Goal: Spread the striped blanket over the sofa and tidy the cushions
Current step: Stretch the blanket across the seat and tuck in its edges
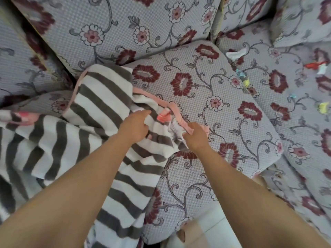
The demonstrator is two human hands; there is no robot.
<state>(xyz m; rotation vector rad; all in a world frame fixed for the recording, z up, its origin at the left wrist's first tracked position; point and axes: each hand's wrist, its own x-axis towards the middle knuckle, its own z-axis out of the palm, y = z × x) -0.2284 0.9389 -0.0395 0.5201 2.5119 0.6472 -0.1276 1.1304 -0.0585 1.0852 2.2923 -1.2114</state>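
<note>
A grey-and-white striped blanket (93, 111) with a pink edging lies crumpled over the left half of the sofa, hanging down the front. My left hand (134, 125) is closed on a bunched fold near its middle. My right hand (195, 135) pinches the pink hem at the blanket's right edge. The floral seat cushion (223, 104), grey with dark red flowers, lies bare to the right of the blanket. A floral back cushion (125, 27) leans behind it.
Small scraps of white, red, yellow and blue litter (315, 66) lie on the right seat cushion (304, 104). Another floral cushion (300, 20) sits at the top right. Pale floor tiles (211, 228) show below the sofa's front edge.
</note>
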